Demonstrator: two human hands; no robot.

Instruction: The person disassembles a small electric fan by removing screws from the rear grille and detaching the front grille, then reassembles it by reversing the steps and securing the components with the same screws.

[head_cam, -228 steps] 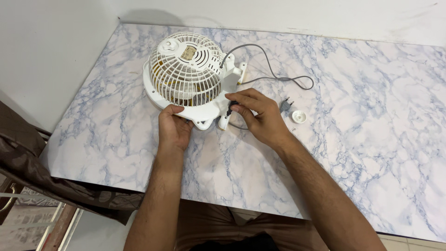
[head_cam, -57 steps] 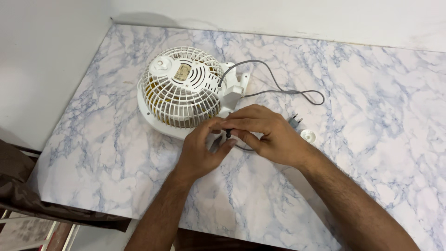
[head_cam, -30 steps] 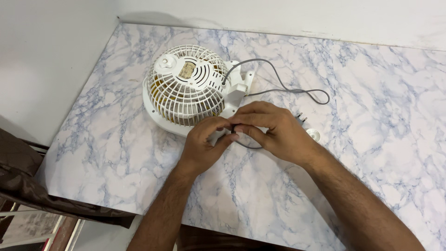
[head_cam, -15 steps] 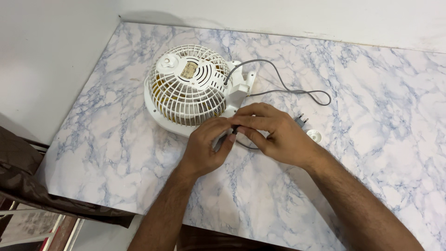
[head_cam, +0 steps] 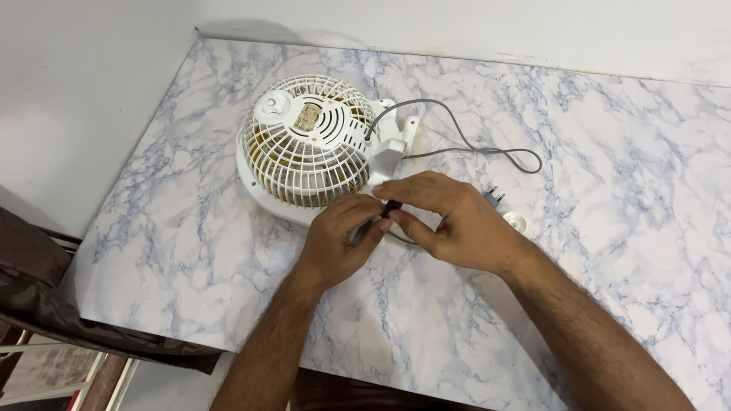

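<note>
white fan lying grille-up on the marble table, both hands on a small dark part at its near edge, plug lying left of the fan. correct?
Not quite. The head view shows the plug lying right of the fan, beyond the right hand. The rest holds: both hands, left hand included, pinch the small dark part.

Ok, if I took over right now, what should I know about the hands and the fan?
Left hand: closed on a small dark tool at the fan's lower rim.
Right hand: pinching the same tool from the other side.
Fan: lying grille-up on the marble table; grey cord loops to the right, plug loose beside a small white cap.
Done: cannot tell; the grille is still on.
Left: whatever the tool is working on; the hands hide it.
</note>
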